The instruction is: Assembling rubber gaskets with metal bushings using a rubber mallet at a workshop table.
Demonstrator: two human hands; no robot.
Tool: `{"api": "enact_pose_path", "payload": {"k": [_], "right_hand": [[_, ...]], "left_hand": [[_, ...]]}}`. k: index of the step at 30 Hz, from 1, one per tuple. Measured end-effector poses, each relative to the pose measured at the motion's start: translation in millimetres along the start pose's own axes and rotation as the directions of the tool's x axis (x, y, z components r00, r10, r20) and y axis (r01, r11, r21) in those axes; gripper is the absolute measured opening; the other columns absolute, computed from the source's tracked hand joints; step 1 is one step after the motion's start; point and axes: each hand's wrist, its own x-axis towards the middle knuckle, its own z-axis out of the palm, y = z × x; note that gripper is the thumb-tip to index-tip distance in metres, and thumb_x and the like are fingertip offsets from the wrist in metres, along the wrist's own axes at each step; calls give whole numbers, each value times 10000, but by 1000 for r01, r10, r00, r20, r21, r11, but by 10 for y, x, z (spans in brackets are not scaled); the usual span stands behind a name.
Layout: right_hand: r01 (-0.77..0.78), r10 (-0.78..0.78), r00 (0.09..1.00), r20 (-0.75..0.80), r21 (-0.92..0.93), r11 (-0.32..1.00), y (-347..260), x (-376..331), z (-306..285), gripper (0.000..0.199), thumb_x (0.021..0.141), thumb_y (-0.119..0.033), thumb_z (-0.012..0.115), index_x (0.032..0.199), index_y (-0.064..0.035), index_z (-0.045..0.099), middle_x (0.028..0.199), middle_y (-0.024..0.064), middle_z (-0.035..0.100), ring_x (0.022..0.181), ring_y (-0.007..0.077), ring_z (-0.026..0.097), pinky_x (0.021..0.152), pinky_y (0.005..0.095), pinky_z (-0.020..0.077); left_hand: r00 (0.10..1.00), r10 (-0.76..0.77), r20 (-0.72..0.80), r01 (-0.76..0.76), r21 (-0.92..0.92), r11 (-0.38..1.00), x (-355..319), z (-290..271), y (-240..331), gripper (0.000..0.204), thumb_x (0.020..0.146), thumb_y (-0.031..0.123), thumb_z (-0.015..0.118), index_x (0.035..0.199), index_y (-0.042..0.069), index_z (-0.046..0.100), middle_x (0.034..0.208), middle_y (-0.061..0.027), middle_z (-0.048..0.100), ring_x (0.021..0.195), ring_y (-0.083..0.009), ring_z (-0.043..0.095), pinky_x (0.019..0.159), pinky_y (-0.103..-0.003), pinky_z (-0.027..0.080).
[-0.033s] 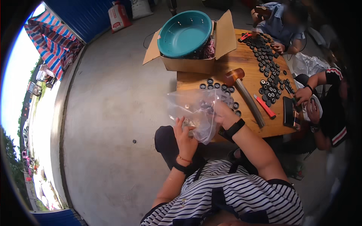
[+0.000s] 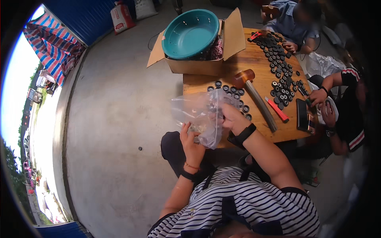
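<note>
Both my hands are at a clear plastic bag (image 2: 194, 107) in front of the table's near left edge. My left hand (image 2: 191, 144) has the bag's lower left side between its thumb and fingers. Around the bag's right side my right hand (image 2: 230, 117) is closed, its fingertips partly hidden by the plastic. Small things seem to lie inside the bag, too blurred by the plastic to name. Just past it, several black round ring-like parts (image 2: 226, 88) lie on the wooden table (image 2: 198, 82). To their right rests a mallet (image 2: 254, 95) with an amber head.
A teal basin (image 2: 190, 33) sits tilted on an open cardboard box (image 2: 194, 67). A red utility knife (image 2: 278, 110) and a black phone-like slab (image 2: 302, 115) lie at right. Many more black parts (image 2: 282, 89) cover the far side, where two people work. One small black part (image 2: 140, 148) is on the floor.
The whole view has shifted slightly, so everything sits a little further left and up. Both hands keep nearly the same hold on the bag.
</note>
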Motion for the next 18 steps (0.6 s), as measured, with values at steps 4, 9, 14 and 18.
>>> {"api": "enact_pose_path", "payload": {"k": [4,9,14,18], "right_hand": [[-163,130,985,115,344,925,-87,-18,106,178,973,-228,521,915,-60,513,818,56,564,623,115,504,390,207,287],[-212,101,939,330,322,923,-247,-438,481,182,987,-237,506,998,-56,521,837,60,564,639,110,515,396,193,311],[-146,82,954,287,211,967,-199,-1056,416,164,989,-262,520,1043,-108,508,862,61,567,618,115,529,379,176,324],[-196,166,967,191,151,969,-118,-1442,-150,159,993,-261,515,1062,-119,492,878,73,570,587,114,531,361,163,303]], "left_hand": [[1000,-24,15,26,-89,996,-69,82,-196,327,832,90,662,1145,19,599,1342,-177,505,1278,-350,446,1055,-412,354],[890,-440,119,413,-620,667,203,-12,-41,365,1023,231,420,1208,-62,533,1089,-94,614,978,-170,599,870,-286,472],[874,-399,278,434,-818,378,548,-181,107,434,1041,304,332,1282,-25,478,1253,-143,552,1155,-238,537,979,-355,430],[844,-356,401,503,-822,268,1011,-442,408,495,1033,365,273,1414,68,381,1434,-142,436,1321,-295,397,1048,-586,316]]}}
